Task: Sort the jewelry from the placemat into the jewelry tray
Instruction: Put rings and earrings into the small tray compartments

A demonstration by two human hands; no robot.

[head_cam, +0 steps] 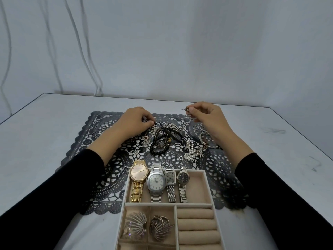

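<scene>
My right hand pinches an earring beyond the jewelry tray; my left hand pinches a dark piece in the jewelry pile there. I should lift slowly, avoiding snags.

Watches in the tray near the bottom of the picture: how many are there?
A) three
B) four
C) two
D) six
B: one gold watch and three silver watches lie side by side in the long far compartment of the jewelry tray.
</scene>
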